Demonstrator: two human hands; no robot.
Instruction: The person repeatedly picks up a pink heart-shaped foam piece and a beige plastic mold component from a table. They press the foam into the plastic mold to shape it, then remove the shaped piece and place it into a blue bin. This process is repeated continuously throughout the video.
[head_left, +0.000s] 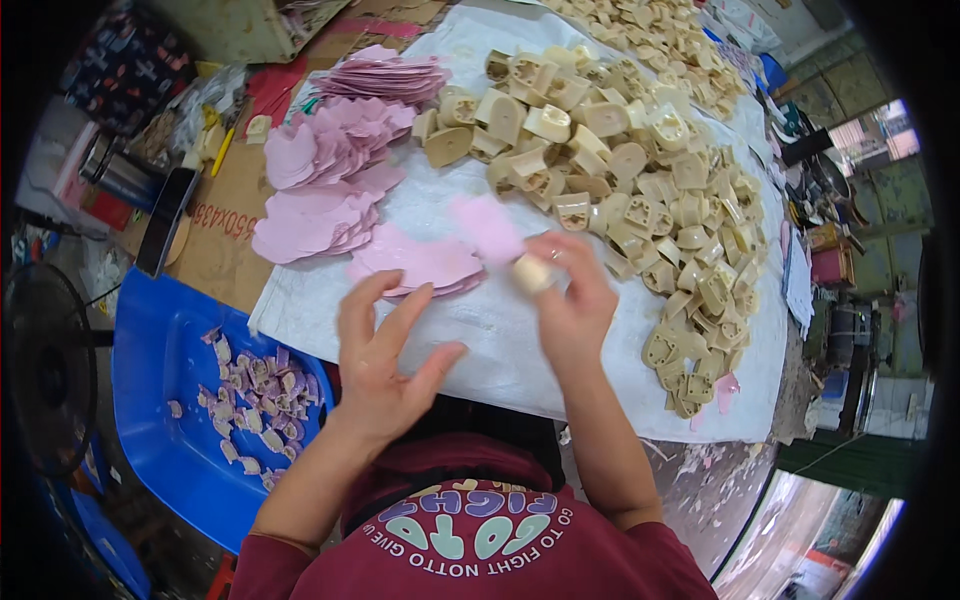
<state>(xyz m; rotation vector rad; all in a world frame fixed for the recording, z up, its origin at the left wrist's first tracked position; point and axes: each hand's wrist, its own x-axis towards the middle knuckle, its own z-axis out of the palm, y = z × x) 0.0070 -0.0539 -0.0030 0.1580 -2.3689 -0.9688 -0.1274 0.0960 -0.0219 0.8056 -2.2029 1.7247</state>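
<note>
My right hand (577,300) pinches a small beige shoe heel (532,273) between thumb and fingers. A pink cut piece (486,228), blurred by motion, extends from beside that heel; whether it is stuck on or held cannot be made out. Fingers spread, my left hand (385,360) holds nothing and hovers at the near edge of a low stack of pink pieces (420,262). Fanned stacks of the same curved pink pieces (325,215) lie beyond it. To the right spreads a large heap of beige heels (640,160).
A white sheet (470,345) covers the table, with cardboard (235,210) at the left. A phone (168,222) and a yellow pen (223,152) lie there. Below sits a blue basin (160,385) with pink-covered heels (262,395). A black fan (48,370) stands far left.
</note>
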